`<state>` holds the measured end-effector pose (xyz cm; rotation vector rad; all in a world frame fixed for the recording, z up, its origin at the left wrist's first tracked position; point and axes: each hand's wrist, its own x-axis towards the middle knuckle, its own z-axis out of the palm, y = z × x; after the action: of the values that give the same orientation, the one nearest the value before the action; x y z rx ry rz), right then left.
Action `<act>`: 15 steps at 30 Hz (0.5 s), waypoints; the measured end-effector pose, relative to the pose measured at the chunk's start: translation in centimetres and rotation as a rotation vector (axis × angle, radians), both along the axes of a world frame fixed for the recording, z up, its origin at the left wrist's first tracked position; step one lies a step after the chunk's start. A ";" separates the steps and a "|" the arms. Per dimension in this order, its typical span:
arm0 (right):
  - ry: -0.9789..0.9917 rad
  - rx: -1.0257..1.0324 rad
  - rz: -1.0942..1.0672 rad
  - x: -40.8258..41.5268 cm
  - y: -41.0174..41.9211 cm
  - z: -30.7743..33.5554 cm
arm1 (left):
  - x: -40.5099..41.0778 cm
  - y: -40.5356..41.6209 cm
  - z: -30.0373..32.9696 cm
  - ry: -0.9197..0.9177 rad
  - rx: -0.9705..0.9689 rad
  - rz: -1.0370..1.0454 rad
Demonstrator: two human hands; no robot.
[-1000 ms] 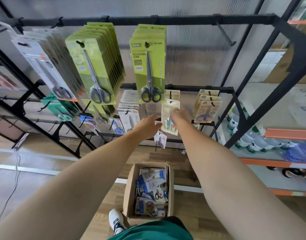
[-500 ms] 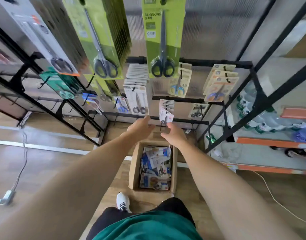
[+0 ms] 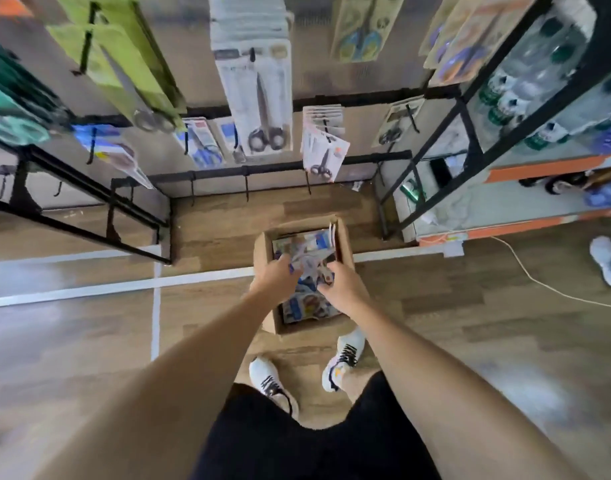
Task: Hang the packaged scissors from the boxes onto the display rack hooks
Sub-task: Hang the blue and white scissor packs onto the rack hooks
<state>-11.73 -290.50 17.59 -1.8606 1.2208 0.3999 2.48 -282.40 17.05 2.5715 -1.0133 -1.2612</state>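
Observation:
An open cardboard box point(image 3: 266, 317) stands on the floor at my feet, full of packaged scissors point(image 3: 306, 304). Both my hands are down inside it. My left hand point(image 3: 274, 278) curls its fingers over the edge of a white-and-blue pack near the top of the pile. My right hand point(image 3: 344, 289) has bent fingers among the packs; blur hides whether it grips one. Above, the black display rack point(image 3: 366, 159) carries a bunch of small packs point(image 3: 323, 150) on one hook, and bare hooks point(image 3: 247, 190) hang from its lowest rail.
Larger scissor packs in white point(image 3: 259, 98) and green point(image 3: 131, 64) hang higher on the rack. A shelf unit with bottles point(image 3: 525, 95) stands at the right. A white cable point(image 3: 539, 284) and another person's shoe point(image 3: 608, 261) lie on the floor.
My right hand has left the small pack hanging on the rack. Both hands dropped from the hooks into the box, and my view tilted down.

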 end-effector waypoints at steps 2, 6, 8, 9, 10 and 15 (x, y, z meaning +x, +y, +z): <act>0.023 0.022 -0.006 -0.2 1.0 -4.3 | 0.0 0.9 -4.2 0.016 -0.001 -0.009; 0.063 0.028 -0.020 0.2 1.2 -15.1 | 0.8 0.7 -14.0 0.108 -0.011 0.049; 0.068 0.043 -0.036 0.7 1.0 -21.2 | 1.3 -0.1 -19.3 0.134 -0.045 0.087; 0.065 0.038 -0.037 1.0 0.7 -24.4 | 1.6 -0.7 -22.2 0.136 -0.055 0.075; 0.070 0.019 -0.034 1.5 0.4 -27.3 | 2.0 -1.2 -25.0 0.129 -0.072 0.058; 0.043 -0.023 -0.019 4.2 -2.9 -42.0 | 4.4 -4.4 -38.9 0.123 -0.089 -0.034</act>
<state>-7.53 -293.41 -24.45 -1.8672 1.2763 0.4185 6.84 -286.79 -21.87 2.3888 -1.0682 -1.3319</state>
